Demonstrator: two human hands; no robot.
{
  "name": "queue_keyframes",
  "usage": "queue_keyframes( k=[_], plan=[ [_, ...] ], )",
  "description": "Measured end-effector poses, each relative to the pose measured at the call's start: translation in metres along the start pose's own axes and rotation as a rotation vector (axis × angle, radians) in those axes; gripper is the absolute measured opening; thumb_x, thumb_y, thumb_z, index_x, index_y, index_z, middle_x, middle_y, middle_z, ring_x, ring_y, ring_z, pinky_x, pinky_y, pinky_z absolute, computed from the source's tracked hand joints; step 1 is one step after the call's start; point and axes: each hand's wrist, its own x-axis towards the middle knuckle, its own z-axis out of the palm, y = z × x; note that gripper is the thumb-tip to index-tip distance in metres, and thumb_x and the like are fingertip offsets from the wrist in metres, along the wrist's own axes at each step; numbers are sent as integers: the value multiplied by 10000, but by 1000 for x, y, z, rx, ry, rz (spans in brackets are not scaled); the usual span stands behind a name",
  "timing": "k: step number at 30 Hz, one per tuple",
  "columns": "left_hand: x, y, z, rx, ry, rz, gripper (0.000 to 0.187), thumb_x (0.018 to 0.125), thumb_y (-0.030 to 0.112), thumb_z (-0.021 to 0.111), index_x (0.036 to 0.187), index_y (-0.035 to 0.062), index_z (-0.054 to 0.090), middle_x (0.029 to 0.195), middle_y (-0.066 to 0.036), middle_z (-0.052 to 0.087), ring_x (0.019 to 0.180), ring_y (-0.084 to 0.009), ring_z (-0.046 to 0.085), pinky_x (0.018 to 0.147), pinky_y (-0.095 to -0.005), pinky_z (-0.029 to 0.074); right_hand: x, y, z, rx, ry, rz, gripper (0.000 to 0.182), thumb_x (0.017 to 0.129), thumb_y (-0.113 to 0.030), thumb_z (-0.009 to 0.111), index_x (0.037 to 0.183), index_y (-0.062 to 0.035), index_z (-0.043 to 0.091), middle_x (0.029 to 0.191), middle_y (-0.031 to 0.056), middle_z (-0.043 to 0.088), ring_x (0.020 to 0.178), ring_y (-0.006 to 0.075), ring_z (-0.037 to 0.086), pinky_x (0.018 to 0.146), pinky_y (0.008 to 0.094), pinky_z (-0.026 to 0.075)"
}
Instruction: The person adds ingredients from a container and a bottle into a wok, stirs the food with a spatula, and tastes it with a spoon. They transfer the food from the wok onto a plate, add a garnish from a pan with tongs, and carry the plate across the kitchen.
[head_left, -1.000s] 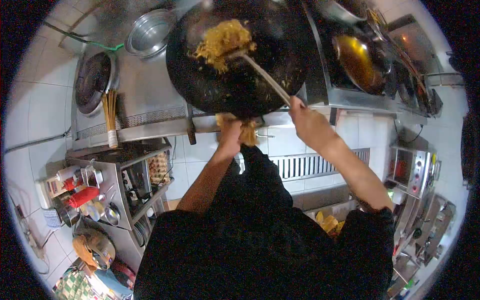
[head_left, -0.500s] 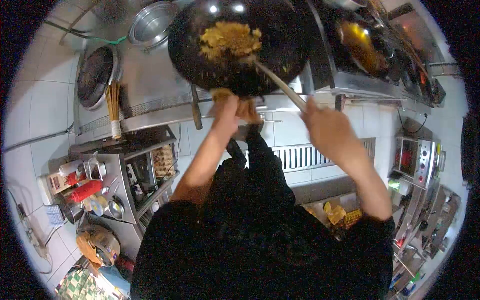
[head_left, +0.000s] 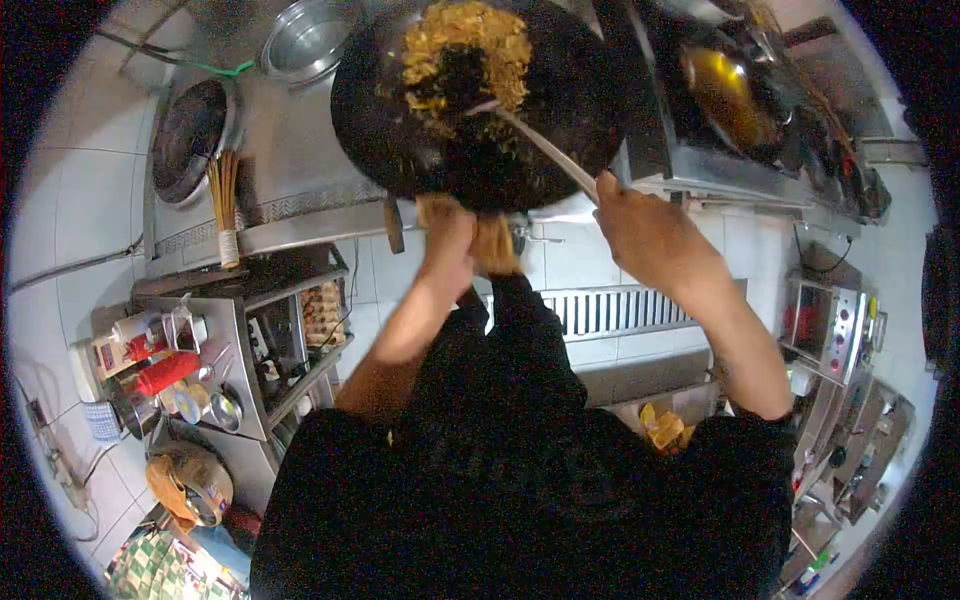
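Note:
A large dark wok (head_left: 580, 90) sits at the top centre, with yellow-brown chopped food (head_left: 508, 45) spread in a ring against its far side. My left hand (head_left: 450, 235) is closed round a tan cloth (head_left: 495, 245) at the wok's near rim; the wok's grip beneath the cloth is hidden. In my right hand (head_left: 650, 235) is the long handle of a cooking ladle (head_left: 550, 150), its head down inside the wok near the food. The ladle's head is partly lost against the dark metal.
Left of the wok lie a metal pot (head_left: 305, 45), a round black pan (head_left: 190, 140) and a bamboo brush (head_left: 225, 210). A second wok with yellowish liquid (head_left: 730, 95) stands on the right. Below left, a steel cabinet (head_left: 215, 340) carries a red bottle (head_left: 168, 372).
The food has shifted toward the wok's far side and opened from a heap into a ring. The wok sits slightly nearer my body. Both hands keep their holds.

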Motion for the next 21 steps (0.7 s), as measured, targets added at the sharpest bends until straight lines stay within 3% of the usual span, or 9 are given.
queue_keyframes(
  k=[5,7,9,11,12,13,15,19,21],
  plan=[
    [30,-89,-58,1074,-28,345,310,854,51,593,1159,7,565,1100,-138,634,1072,-272,589,881,-429,491,50,11,105,371,359,137,220,1006,-168,457,1106,28,439,713,274,645,649,475,647,555,559,526],
    [-6,-74,-15,412,275,-28,277,913,131,577,1180,64,549,1068,-110,599,1060,-249,555,902,-442,477,24,22,73,337,300,97,233,1012,-179,453,1115,29,432,664,289,619,651,493,633,557,579,502],
    [-12,-57,2,201,412,44,195,945,163,553,1120,78,550,1055,-101,609,1010,-253,582,922,-447,483,-32,12,-18,330,59,181,318,1001,-186,488,1195,65,498,744,323,610,750,457,639,693,576,489],
    [-10,17,4,-142,-261,10,174,966,188,531,1102,83,557,1094,-103,638,1027,-259,609,967,-454,471,-45,3,-43,280,-50,217,324,1004,-197,486,1182,72,507,750,327,611,772,454,641,726,582,487],
    [51,-12,-53,700,-244,324,201,982,241,511,1119,104,567,1116,-89,647,1059,-270,613,963,-444,484,-36,5,-29,207,0,150,319,1004,-195,485,1182,69,512,753,309,622,752,449,647,701,570,499],
    [45,16,-24,1199,-169,603,302,843,0,610,1136,68,572,1043,-110,647,955,-273,652,822,-411,519,-24,9,-12,129,53,84,314,1004,-192,483,1182,65,516,756,291,633,732,445,652,676,557,512],
    [82,-34,-7,40,214,-202,265,866,23,592,1129,45,562,1021,-124,642,932,-284,649,811,-404,513,31,23,36,107,175,68,190,965,-119,473,1038,56,483,740,245,664,671,421,689,575,500,571],
    [17,16,32,4,278,-210,270,890,75,596,1155,38,558,1046,-112,636,975,-285,640,830,-367,510,26,22,1,27,243,-24,188,989,-136,480,1059,30,426,724,229,654,664,404,687,548,471,571],
    [8,30,-3,1149,-163,559,296,945,274,585,1169,81,568,1030,-58,635,970,-242,642,805,-360,509,11,6,3,-80,157,40,112,960,-91,476,1003,12,469,697,175,656,653,346,715,524,427,587]
  ],
)
